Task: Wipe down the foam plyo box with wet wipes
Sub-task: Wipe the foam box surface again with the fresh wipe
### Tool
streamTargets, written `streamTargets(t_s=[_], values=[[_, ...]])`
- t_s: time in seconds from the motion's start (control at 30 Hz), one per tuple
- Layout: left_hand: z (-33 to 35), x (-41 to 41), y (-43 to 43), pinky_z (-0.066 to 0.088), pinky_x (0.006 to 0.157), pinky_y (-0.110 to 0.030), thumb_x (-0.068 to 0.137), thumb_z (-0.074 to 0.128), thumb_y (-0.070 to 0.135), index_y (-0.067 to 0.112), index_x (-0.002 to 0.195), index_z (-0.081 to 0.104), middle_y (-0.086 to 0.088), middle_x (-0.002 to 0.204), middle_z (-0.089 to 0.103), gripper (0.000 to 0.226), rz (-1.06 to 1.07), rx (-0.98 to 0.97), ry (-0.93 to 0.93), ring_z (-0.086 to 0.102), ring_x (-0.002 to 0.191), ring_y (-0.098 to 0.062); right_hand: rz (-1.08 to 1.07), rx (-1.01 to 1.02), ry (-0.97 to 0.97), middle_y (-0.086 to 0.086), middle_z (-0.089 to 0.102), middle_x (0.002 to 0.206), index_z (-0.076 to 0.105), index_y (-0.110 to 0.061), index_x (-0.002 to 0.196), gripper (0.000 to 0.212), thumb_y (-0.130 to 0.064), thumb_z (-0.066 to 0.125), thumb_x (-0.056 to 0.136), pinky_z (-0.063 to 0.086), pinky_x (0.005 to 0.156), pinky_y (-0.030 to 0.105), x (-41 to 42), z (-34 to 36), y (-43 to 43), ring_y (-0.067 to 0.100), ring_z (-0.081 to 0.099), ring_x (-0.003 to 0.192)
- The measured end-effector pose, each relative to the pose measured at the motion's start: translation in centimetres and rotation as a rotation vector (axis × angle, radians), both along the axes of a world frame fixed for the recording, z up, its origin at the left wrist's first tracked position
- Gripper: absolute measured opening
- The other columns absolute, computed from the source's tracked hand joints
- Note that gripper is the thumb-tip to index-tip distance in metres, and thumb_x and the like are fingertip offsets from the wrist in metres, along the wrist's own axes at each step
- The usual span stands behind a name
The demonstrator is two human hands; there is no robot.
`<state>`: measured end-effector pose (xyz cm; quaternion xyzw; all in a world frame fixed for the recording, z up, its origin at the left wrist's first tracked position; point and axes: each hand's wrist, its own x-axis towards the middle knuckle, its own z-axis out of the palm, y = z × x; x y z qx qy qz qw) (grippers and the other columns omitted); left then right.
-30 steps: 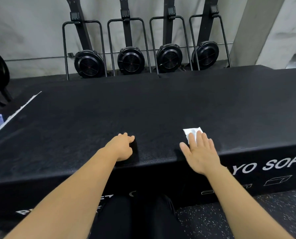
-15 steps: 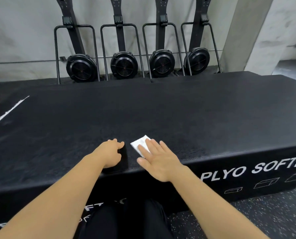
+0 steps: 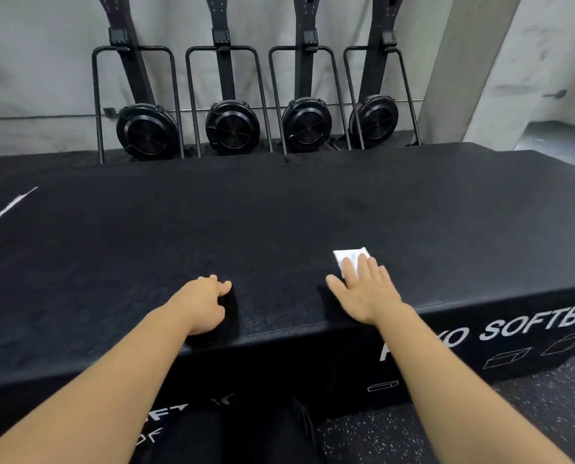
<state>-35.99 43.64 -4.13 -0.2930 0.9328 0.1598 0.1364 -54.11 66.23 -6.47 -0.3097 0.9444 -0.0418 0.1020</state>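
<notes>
One wet wipe (image 3: pixel 349 257) is at work, folded into a small white pad and lying on the top of the foam box (image 3: pixel 279 226), near the front edge and a little right of the middle. The right hand (image 3: pixel 366 296) lies flat over the wipe's near half with fingers straight and spread, pressing it down rather than gripping it. The left hand (image 3: pixel 206 306) rests on the box top just beside the front edge, well apart from the wipe. Its fingers are loosely curled and hold nothing that I can see, so it looks like a brace.

As for progress, I judge the wiping to be under way and not near its end. The black top gives no clear wet or dry border (its dull grain hides any sheen), so how much has been covered cannot be told. The wipe sits close to the person, and the wide far half of the top reaches back toward the row of fan machines (image 3: pixel 232 127), so that stretch probably needs longer reaches. The front face with its white lettering (image 3: pixel 530 324) has no wipe on it now, and the ends of the box run out of view, so those surfaces likely remain.

No container shows in this view: no wipe packet and no bin, only the box, the speckled floor (image 3: pixel 446 430) and the machines against the wall
</notes>
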Motion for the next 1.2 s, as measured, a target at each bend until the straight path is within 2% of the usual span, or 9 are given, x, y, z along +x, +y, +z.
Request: streamTargets(t_s=[0.1, 0.23, 0.33, 0.5, 0.63, 0.73, 0.97, 1.1, 1.2], values=[[0.1, 0.0, 0.2, 0.02, 0.116, -0.032, 0.098, 0.042, 0.009, 0.027, 0.153, 0.021, 0.001, 0.162, 0.006, 0.062, 0.004, -0.006, -0.001, 0.004, 0.149, -0.02, 0.104, -0.028, 0.031, 0.014, 0.006, 0.161, 0.015, -0.017, 0.154, 0.07, -0.06, 0.015, 0.098, 0.004, 0.12, 0.044, 4.3, -0.3, -2.8, 0.029, 0.001, 0.147], [0.3, 0.2, 0.4, 0.02, 0.116, -0.031, 0.098, 0.042, 0.011, 0.027, 0.153, 0.02, 0.0, 0.162, 0.006, 0.061, -0.003, -0.026, 0.003, 0.006, 0.149, -0.021, 0.276, -0.011, -0.006, 0.012, -0.015, 0.163, -0.003, -0.018, 0.157, 0.073, -0.06, 0.011, 0.099, -0.011, 0.12, 0.042, 8.9, -0.6, -5.8, 0.025, -0.019, 0.148], [0.4, 0.4, 0.5, 0.018, 0.116, -0.032, 0.099, 0.042, 0.013, 0.026, 0.154, 0.018, 0.0, 0.162, 0.005, 0.061, -0.01, -0.036, -0.009, 0.004, 0.149, -0.021, 0.357, 0.011, -0.046, 0.008, -0.019, 0.162, -0.006, -0.022, 0.157, 0.068, -0.057, 0.01, 0.101, -0.014, 0.12, 0.039, 8.7, -0.3, -6.3, 0.022, -0.022, 0.148], [0.4, 0.5, 0.4, 0.017, 0.116, -0.031, 0.101, 0.041, 0.013, 0.025, 0.154, 0.018, -0.001, 0.162, 0.005, 0.059, -0.025, -0.023, -0.007, 0.002, 0.149, -0.021, 0.412, -0.005, 0.002, 0.005, -0.002, 0.164, 0.008, -0.027, 0.155, 0.058, -0.049, 0.014, 0.102, -0.004, 0.121, 0.04, 4.2, 0.0, -4.8, 0.019, -0.005, 0.149], [0.3, 0.4, 0.2, 0.014, 0.117, -0.031, 0.1, 0.042, 0.013, 0.026, 0.153, 0.02, -0.001, 0.162, 0.007, 0.059, -0.02, -0.007, 0.011, 0.001, 0.149, -0.019, 0.249, -0.001, 0.098, 0.011, 0.018, 0.156, 0.023, -0.023, 0.147, 0.05, -0.044, 0.02, 0.102, 0.016, 0.113, 0.042, -1.9, 0.0, -2.1, 0.025, 0.017, 0.139], [0.2, 0.2, 0.1, 0.013, 0.118, -0.032, 0.099, 0.043, 0.011, 0.026, 0.153, 0.021, 0.0, 0.162, 0.007, 0.06, -0.004, 0.016, 0.014, 0.0, 0.149, -0.018, 0.12, 0.046, 0.076, 0.01, 0.024, 0.152, 0.026, -0.022, 0.144, 0.047, -0.042, 0.02, 0.102, 0.018, 0.112, 0.044, -5.6, 0.3, -0.2, 0.026, 0.022, 0.136], [0.6, -0.1, 0.3, 0.015, 0.118, -0.034, 0.098, 0.042, 0.007, 0.025, 0.153, 0.02, 0.0, 0.162, 0.006, 0.062, -0.008, 0.01, -0.016, 0.001, 0.149, -0.02, -0.032, 0.049, -0.043, 0.013, 0.004, 0.162, 0.012, -0.02, 0.155, 0.067, -0.058, 0.014, 0.099, 0.004, 0.12, 0.044, -3.7, 0.5, -2.4, 0.029, 0.0, 0.148], [1.0, -0.2, 0.6, 0.021, 0.116, -0.032, 0.098, 0.041, 0.007, 0.026, 0.153, 0.019, 0.0, 0.162, 0.005, 0.062, -0.029, -0.017, -0.057, 0.008, 0.149, -0.022, 0.127, 0.017, 0.008, 0.015, 0.0, 0.162, 0.01, -0.019, 0.155, 0.07, -0.06, 0.014, 0.099, 0.004, 0.12, 0.045, 1.6, 0.4, -5.8, 0.031, -0.002, 0.148], [1.6, -0.2, 0.4, 0.035, 0.11, -0.031, 0.096, 0.046, 0.011, 0.028, 0.152, 0.026, 0.003, 0.161, 0.015, 0.061, -0.005, -0.015, -0.049, 0.024, 0.145, -0.021, 0.266, 0.028, -0.04, 0.013, -0.016, 0.162, -0.004, -0.021, 0.157, 0.072, -0.061, 0.011, 0.099, -0.009, 0.121, 0.044, 4.6, 0.0, -7.7, 0.028, -0.019, 0.149]])
